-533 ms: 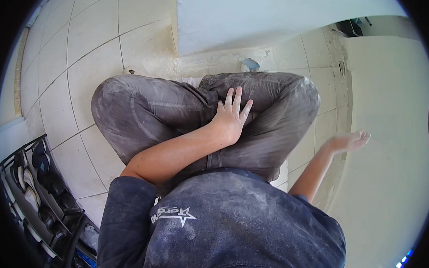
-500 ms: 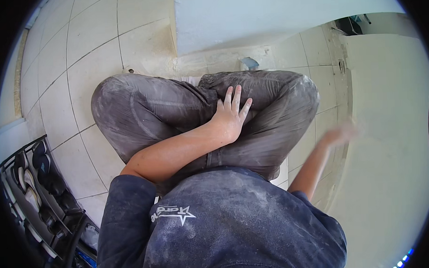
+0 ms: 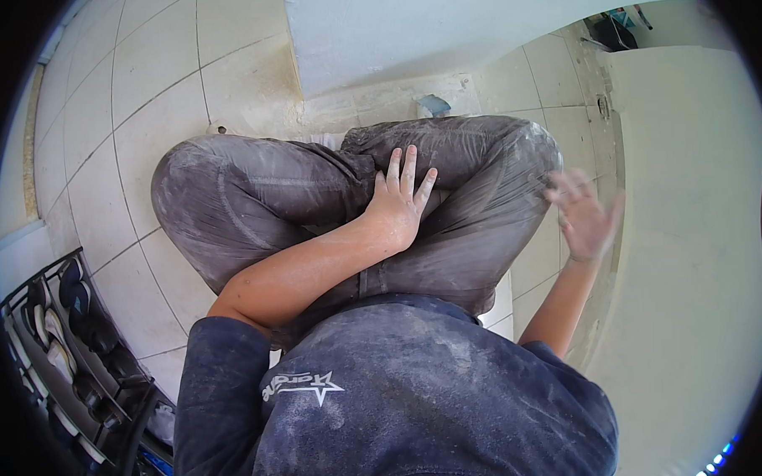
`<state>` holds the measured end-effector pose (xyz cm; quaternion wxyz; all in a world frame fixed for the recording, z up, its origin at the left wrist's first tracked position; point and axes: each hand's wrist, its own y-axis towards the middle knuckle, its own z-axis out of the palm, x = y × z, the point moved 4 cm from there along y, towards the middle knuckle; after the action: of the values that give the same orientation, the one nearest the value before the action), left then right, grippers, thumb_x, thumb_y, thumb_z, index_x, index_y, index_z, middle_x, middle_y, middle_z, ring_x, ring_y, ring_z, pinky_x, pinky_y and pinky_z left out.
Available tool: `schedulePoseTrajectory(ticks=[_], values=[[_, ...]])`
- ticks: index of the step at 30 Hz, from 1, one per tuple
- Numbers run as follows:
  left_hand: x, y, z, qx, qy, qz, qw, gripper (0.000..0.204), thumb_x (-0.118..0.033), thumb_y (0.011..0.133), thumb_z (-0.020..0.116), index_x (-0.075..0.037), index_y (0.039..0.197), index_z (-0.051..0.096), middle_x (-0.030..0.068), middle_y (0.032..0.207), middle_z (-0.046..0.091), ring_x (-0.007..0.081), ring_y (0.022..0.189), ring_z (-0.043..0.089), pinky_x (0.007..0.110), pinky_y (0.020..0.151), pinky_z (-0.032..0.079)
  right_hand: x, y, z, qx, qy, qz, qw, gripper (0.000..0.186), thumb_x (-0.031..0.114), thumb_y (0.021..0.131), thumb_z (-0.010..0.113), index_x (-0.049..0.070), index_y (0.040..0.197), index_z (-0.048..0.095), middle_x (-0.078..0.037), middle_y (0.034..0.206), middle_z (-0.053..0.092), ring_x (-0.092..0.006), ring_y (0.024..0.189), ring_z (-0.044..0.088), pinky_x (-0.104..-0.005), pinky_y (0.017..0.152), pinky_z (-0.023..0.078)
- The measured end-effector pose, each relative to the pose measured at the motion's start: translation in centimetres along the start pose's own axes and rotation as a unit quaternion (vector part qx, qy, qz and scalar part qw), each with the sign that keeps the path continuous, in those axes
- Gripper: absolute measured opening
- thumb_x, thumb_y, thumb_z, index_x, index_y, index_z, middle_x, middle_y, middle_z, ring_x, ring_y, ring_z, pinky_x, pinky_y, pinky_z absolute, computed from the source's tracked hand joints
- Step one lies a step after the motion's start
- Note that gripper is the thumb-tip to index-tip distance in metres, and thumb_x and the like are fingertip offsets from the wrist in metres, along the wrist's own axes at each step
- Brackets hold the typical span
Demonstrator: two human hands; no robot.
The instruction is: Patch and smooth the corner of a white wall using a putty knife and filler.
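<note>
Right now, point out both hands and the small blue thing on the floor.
left hand [image 3: 397, 205], head view, back of the hand.
right hand [image 3: 583, 218], head view, blurred palm.
small blue thing [image 3: 433, 107], head view, its middle.

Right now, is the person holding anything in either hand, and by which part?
Nothing is held. The left hand lies flat on the dusty trouser leg; the right hand is open and empty beside the pale wall.
</note>
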<state>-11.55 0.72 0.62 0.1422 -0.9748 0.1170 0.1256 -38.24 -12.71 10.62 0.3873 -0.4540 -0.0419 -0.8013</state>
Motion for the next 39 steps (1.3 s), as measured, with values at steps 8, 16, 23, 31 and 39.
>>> schedulePoseTrajectory(ticks=[8,16,23,31,39], values=[[0.0,0.1,0.0,0.010,0.017,-0.012,1.000,0.066,-0.013,0.085,0.041,0.000,0.143,0.014,0.0392,0.142,0.001,0.0524,0.132,0.011,0.053,0.101,0.025,5.8,5.3,2.2,-0.061,-0.091,-0.195,0.975,0.072,0.054,0.086,0.049,0.003,0.134,0.034,-0.011,0.115,0.057,-0.0143,0.083,0.058,-0.0236,0.056,0.046],[0.3,-0.1,-0.4,0.018,0.003,0.004,1.000,0.065,-0.013,0.085,0.042,-0.001,0.143,0.015,0.0389,0.142,0.002,0.0518,0.132,0.011,0.053,0.100,0.025,0.8,3.2,3.8,0.163,-0.048,0.023,0.985,0.089,0.064,0.082,0.047,0.000,0.139,0.023,-0.017,0.124,0.049,-0.0210,0.083,0.058,-0.0232,0.053,0.044],[0.0,-0.1,-0.5,0.002,0.007,0.003,1.000,0.065,-0.014,0.084,0.043,0.000,0.143,0.017,0.0395,0.141,0.003,0.0526,0.131,0.012,0.054,0.100,0.026,7.5,0.8,16.6,0.121,-0.203,-0.481,0.844,0.059,0.047,0.092,0.042,0.000,0.127,0.040,-0.018,0.124,0.048,-0.0275,0.118,0.046,-0.0430,0.100,0.037],[-0.1,0.1,0.0,-0.011,0.014,-0.017,1.000,0.065,-0.013,0.085,0.043,0.000,0.143,0.016,0.0397,0.141,0.003,0.0527,0.131,0.011,0.055,0.100,0.026,0.7,2.9,1.9,-0.428,-0.692,-0.192,0.549,0.038,0.025,0.092,0.044,0.001,0.122,0.047,-0.014,0.130,0.045,-0.0246,0.125,0.038,-0.0395,0.104,0.030],[-0.2,0.0,-0.2,0.008,0.018,-0.028,0.999,0.066,-0.015,0.085,0.043,0.000,0.143,0.016,0.0379,0.142,0.003,0.0514,0.132,0.010,0.055,0.100,0.025,1.1,5.7,10.6,-0.376,-0.718,-0.325,0.487,0.032,0.014,0.091,0.044,-0.004,0.116,0.052,-0.017,0.124,0.048,-0.0273,0.117,0.044,-0.0404,0.099,0.035]])
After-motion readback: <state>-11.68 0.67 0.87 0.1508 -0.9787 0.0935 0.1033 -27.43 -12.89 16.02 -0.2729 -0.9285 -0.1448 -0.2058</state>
